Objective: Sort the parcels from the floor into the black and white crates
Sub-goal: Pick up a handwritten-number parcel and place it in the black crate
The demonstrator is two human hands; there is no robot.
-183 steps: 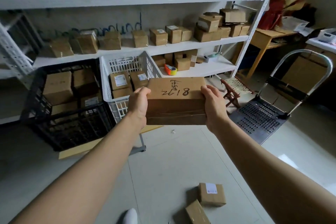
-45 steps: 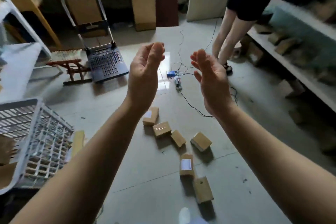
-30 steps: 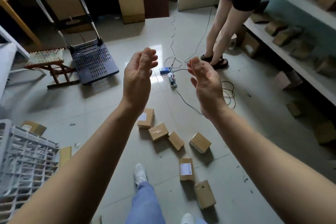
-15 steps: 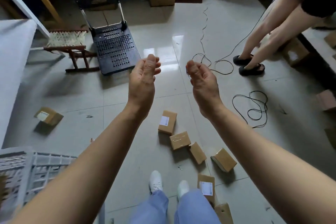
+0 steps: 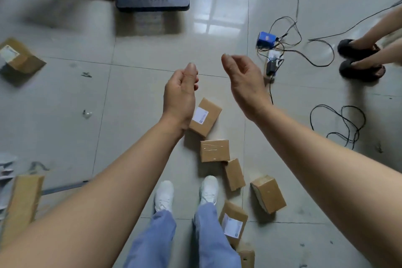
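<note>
1. Parcels lie on the floor (image 5: 65,102) in two places. One lone parcel (image 5: 20,56) sits far out at ten o'clock from your shoes (image 5: 164,194), well apart from the rest.
2. Your left hand (image 5: 180,93) hangs above the floor, fingers loosely curled, holding nothing.
3. Just beside its wrist, near twelve o'clock, lies the labelled parcel (image 5: 205,116). A taped parcel (image 5: 215,150) and more boxes trail round to four o'clock.
4. Your right hand (image 5: 243,85) is empty too, fingers relaxed and half bent.
5. These boxes lie close together, so a hasty grab may knock a neighbour, and your feet stand near enough to kick one.
6. At two o'clock the loose cable (image 5: 339,124) could catch your foot when you turn. Neither crate is clearly in view, so look before you drop.
</note>
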